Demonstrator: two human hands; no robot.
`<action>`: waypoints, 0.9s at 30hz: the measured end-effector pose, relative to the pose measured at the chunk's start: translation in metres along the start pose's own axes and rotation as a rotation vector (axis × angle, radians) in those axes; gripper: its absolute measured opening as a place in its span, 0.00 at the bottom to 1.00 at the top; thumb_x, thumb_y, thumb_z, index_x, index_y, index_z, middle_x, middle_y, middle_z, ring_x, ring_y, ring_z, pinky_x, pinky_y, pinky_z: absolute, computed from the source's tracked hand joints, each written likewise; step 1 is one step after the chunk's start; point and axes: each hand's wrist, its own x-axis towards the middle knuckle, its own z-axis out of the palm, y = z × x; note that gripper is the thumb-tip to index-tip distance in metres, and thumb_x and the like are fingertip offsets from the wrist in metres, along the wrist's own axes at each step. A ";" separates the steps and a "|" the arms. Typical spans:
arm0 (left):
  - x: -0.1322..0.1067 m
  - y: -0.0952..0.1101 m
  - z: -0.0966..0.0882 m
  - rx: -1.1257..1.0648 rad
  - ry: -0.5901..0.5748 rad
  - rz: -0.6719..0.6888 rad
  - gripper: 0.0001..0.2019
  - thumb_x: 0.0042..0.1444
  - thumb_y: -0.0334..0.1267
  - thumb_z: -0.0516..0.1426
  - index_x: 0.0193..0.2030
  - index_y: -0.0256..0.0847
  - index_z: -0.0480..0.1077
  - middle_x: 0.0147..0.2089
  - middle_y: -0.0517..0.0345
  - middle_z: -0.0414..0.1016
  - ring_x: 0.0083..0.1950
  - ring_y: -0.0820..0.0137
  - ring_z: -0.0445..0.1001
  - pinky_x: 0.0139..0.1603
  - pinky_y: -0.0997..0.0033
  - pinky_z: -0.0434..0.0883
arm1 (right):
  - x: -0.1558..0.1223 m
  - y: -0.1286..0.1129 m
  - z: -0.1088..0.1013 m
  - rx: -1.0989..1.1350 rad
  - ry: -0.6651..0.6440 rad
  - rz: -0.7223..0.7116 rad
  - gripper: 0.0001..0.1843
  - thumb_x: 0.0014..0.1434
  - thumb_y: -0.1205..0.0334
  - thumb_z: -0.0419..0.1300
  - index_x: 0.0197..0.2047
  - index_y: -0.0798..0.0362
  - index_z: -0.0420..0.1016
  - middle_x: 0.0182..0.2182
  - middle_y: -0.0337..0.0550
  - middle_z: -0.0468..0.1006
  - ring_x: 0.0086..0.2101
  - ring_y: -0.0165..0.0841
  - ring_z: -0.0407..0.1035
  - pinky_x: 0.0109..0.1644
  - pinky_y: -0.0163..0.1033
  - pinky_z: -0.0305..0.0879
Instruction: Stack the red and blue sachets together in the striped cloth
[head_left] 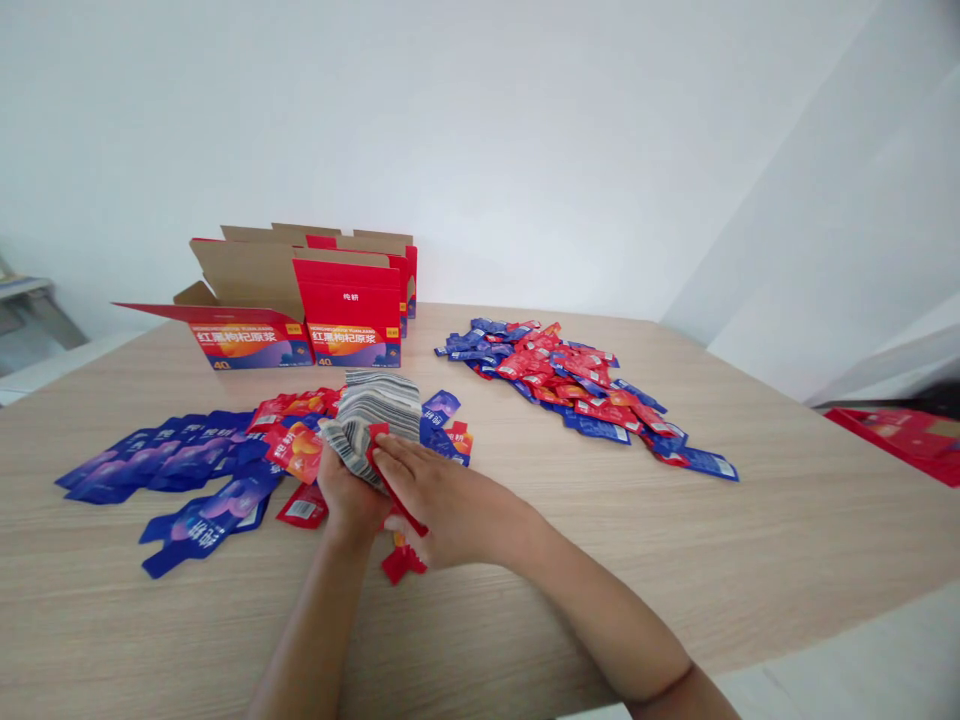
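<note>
A crumpled grey-and-white striped cloth (pixel 381 395) lies over my left hand (pixel 349 495), whose fingers are closed under it and partly hidden. My right hand (pixel 442 495) presses against the cloth from the right and grips a red sachet (pixel 409 515) that shows between the hands. Under and beside both hands lie red sachets (pixel 300 450), with one by the wrist (pixel 304 507). Blue sachets (pixel 202 520) spread out to the left, and a few blue ones (pixel 441 408) peek out right of the cloth.
Several open red-and-blue cartons (pixel 356 310) stand at the back left, flaps raised, near the white wall (pixel 525 150). A loose heap of red and blue sachets (pixel 562 375) covers the back middle of the wooden table (pixel 600 560). Something red (pixel 900 440) sits at the far right edge.
</note>
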 end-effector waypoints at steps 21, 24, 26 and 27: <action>0.007 0.001 -0.013 -0.043 -0.047 -0.162 0.25 0.65 0.51 0.44 0.30 0.41 0.76 0.31 0.51 0.81 0.31 0.62 0.79 0.33 0.64 0.78 | 0.015 0.033 0.017 -0.164 0.558 0.407 0.26 0.67 0.44 0.57 0.60 0.52 0.72 0.69 0.57 0.61 0.67 0.46 0.56 0.70 0.55 0.49; 0.008 0.003 -0.016 -0.056 -0.059 -0.127 0.24 0.66 0.50 0.45 0.28 0.42 0.75 0.31 0.52 0.80 0.32 0.62 0.80 0.34 0.64 0.78 | 0.013 0.034 0.011 -0.196 0.544 0.361 0.28 0.67 0.41 0.57 0.59 0.53 0.72 0.69 0.59 0.60 0.68 0.47 0.55 0.71 0.58 0.46; 0.006 0.002 -0.017 -0.064 -0.068 -0.115 0.21 0.64 0.49 0.49 0.28 0.43 0.74 0.29 0.54 0.79 0.34 0.61 0.80 0.37 0.63 0.79 | 0.011 0.036 0.008 -0.204 0.495 0.267 0.32 0.65 0.39 0.58 0.61 0.55 0.70 0.68 0.62 0.62 0.68 0.49 0.55 0.72 0.58 0.46; 0.005 0.001 -0.017 -0.068 -0.067 -0.123 0.19 0.63 0.49 0.50 0.29 0.43 0.74 0.29 0.54 0.79 0.36 0.60 0.81 0.40 0.62 0.79 | 0.010 0.036 0.006 -0.209 0.453 0.210 0.36 0.63 0.38 0.59 0.62 0.57 0.68 0.67 0.63 0.63 0.68 0.49 0.55 0.72 0.58 0.46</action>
